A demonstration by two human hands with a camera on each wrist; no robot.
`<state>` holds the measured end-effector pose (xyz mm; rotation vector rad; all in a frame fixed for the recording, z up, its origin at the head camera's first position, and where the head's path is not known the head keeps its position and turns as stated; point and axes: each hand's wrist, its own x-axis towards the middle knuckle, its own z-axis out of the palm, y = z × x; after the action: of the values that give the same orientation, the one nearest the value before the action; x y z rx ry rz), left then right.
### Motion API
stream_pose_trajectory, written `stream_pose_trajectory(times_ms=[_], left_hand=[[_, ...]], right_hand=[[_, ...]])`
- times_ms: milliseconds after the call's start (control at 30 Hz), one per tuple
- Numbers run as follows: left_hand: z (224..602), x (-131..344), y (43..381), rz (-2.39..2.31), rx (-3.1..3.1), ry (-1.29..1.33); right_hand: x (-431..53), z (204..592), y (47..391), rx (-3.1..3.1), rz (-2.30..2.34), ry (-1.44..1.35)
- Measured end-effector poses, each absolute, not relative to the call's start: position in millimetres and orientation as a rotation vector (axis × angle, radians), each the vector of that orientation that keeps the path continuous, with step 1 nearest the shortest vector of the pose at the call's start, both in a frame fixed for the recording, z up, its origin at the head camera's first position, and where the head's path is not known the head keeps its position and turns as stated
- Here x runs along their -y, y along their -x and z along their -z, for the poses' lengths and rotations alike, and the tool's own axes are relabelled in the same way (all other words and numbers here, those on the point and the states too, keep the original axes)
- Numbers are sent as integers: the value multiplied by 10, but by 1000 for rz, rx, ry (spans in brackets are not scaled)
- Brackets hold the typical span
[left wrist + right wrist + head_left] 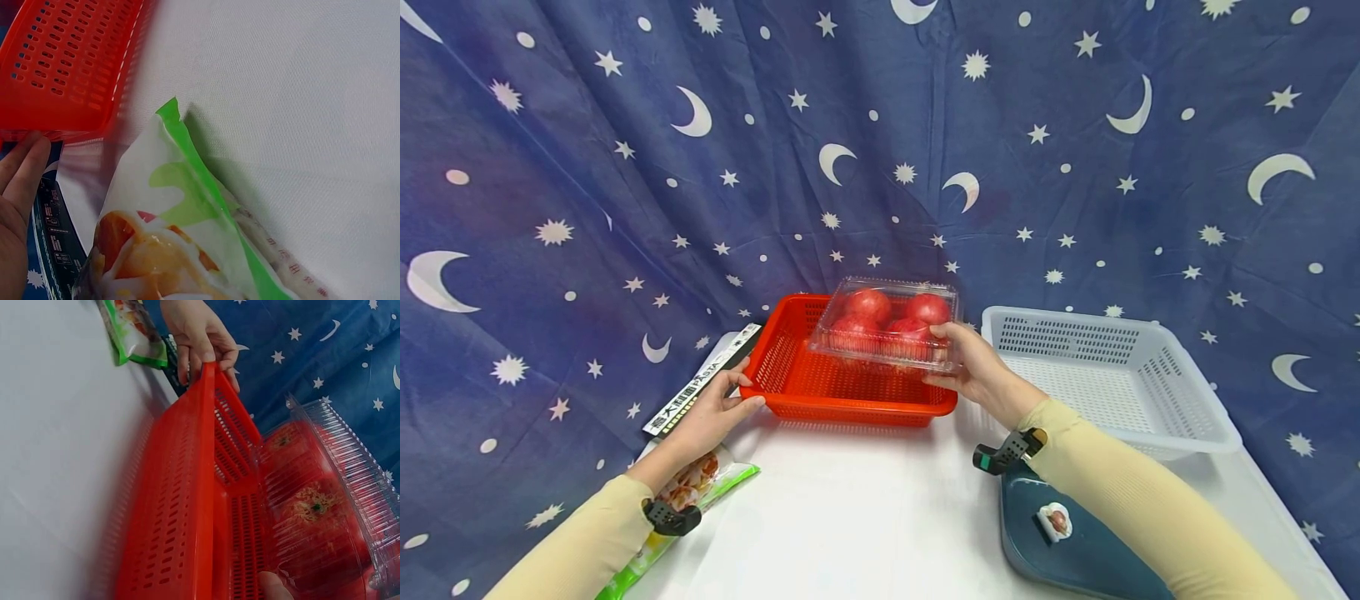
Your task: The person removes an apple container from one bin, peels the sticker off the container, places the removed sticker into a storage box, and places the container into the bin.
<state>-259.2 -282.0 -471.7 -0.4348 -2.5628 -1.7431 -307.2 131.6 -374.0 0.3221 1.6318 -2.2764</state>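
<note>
A clear plastic box (883, 354) with several round red fruits, apples by their look (315, 509), is tilted over the red basket (850, 408). My right hand (981, 375) holds the box by its right end, thumb on top and fingers below. In the right wrist view only a fingertip (273, 586) of that hand shows. At the basket's near left corner, my left hand (707, 421) pinches the rim between thumb and fingers, as the right wrist view also shows (199, 334). The left wrist view catches part of this hand (22, 181) against the basket wall (69, 69).
Left of the basket lie a black and white pasta box (700, 383) and a green-edged food bag (722, 479). A white basket (1075, 375) stands at right, behind a dark blue lidded container (1037, 533). A starry curtain (880, 125) hangs behind the white table (850, 508).
</note>
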Motion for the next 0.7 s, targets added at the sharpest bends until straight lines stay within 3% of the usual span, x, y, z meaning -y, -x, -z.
stream_pose_trajectory(times_ms=[700], left_hand=[[4717,2819,2601,1721,2569,421]], right_hand=[[-1161,3750,3195,-1628,2258,-294]])
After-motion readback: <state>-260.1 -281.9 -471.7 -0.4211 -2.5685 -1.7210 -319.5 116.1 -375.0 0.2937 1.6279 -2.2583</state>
